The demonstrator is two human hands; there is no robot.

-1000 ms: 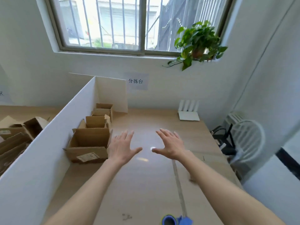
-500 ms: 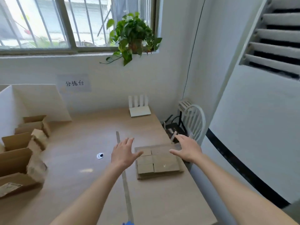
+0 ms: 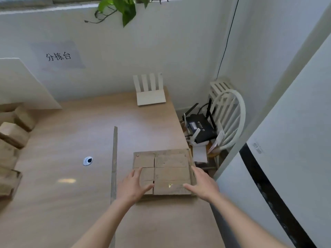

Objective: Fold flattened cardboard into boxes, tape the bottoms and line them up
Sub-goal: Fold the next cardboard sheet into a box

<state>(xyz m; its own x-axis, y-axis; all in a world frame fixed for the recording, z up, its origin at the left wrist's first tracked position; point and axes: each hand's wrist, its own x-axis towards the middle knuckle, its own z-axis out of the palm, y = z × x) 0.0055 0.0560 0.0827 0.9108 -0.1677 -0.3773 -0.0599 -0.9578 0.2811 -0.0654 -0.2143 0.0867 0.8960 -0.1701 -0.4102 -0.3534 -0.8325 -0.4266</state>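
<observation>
Folded boxes point(image 3: 10, 140) blurred, cut off at left edge.

Stack of flattened brown corrugated cardboard blanks point(image 3: 168, 169), lying flat on the pale wood counter point(image 3: 71, 140) in the lower centre-right of the frame, close to the counter's right edge; the top sheet shows scored panel lines and slits dividing it into rectangles. Folded brown cardboard boxes point(image 3: 12, 135), blurred, stand in a row along the left edge of the frame, running from the middle left down to the lower left, well apart from the stack.
</observation>
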